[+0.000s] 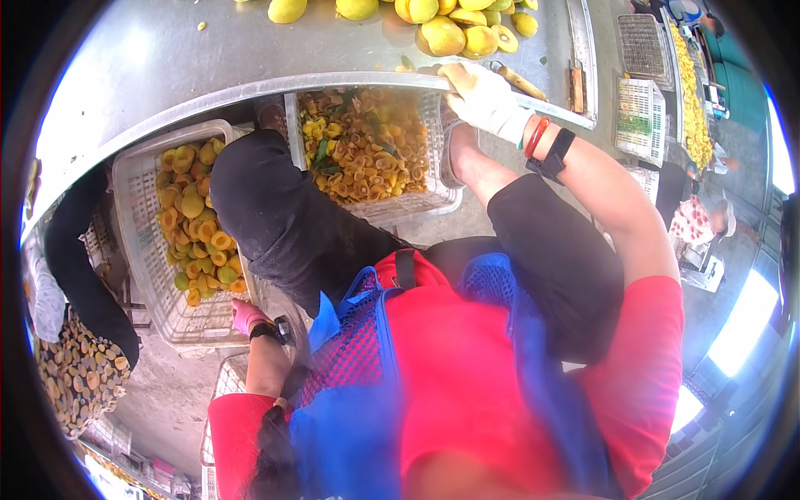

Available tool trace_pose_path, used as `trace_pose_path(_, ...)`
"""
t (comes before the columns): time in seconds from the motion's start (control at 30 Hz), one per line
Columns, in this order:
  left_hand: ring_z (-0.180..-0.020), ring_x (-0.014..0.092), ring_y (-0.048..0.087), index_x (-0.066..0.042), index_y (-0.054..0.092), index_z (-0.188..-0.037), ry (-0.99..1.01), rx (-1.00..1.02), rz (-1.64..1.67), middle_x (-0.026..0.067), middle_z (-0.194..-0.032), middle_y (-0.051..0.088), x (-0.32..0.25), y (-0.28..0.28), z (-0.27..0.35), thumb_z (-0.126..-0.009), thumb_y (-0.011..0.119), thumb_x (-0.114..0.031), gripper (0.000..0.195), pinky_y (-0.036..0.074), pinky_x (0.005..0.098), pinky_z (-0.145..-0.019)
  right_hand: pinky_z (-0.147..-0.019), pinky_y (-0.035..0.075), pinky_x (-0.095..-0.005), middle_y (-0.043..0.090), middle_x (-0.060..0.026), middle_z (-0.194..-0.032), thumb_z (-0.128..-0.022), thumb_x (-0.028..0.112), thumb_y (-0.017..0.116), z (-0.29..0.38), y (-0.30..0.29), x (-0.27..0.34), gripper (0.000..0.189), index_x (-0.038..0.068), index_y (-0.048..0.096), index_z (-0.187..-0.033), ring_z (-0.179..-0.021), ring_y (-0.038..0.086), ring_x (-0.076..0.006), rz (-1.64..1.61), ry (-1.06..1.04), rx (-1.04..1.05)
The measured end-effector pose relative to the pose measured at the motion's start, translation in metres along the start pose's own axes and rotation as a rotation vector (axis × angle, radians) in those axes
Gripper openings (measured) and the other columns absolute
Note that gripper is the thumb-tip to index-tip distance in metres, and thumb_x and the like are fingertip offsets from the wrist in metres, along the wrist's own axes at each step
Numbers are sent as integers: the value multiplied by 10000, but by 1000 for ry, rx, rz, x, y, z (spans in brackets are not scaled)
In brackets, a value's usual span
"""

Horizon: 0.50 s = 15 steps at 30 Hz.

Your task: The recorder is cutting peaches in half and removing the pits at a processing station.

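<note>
My right hand (490,97), in a white glove, grips the raised front rim of a metal worktable (206,47). Low on the left, my left hand (245,315) wears a pink glove and holds the near right side of a white plastic crate (206,322). Halved, pitted yellow stone fruit (203,219), apparently peaches, fill much of that crate. More yellow fruit (442,36) lies on the worktable beyond my right hand, some whole and some cut. A wooden-handled tool (522,84) lies just right of that hand.
Between my feet, under the table, a second crate (406,209) holds cut scraps and leaves (362,147). A dark-sleeved person (84,250) is close on my left. At right, stacked crates (640,119) stand beside a fruit-covered table (689,94); another person (694,222) is there.
</note>
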State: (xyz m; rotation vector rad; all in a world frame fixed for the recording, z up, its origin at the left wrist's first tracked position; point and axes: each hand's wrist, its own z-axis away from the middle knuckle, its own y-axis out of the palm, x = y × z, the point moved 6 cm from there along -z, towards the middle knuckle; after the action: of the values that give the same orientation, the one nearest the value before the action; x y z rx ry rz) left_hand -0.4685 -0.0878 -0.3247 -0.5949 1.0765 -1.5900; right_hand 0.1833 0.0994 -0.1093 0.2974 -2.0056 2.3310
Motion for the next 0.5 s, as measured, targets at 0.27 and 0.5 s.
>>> trace_pose_path(0.27, -1010, 398, 637, 59, 685, -1083, -1, 2, 47, 250, -1083, 683, 1, 1, 0, -928, 481, -480, 597, 466, 446, -899, -748, 525, -414, 622, -100, -953, -809, 157, 601, 0, -2, 1, 312, 130, 553, -1116, -897, 630, -319, -13, -15, -6)
trace_pose_path(0.5, -978, 381, 642, 54, 693, -1064, -48, 1, 81, 234, -1068, 691, -7, -5, 13, -919, 500, -478, 584, 468, 441, -881, -751, 526, -416, 623, -102, -966, -809, 159, 604, 0, -1, 1, 313, 132, 553, -1117, -904, 630, -321, -8, -22, -15)
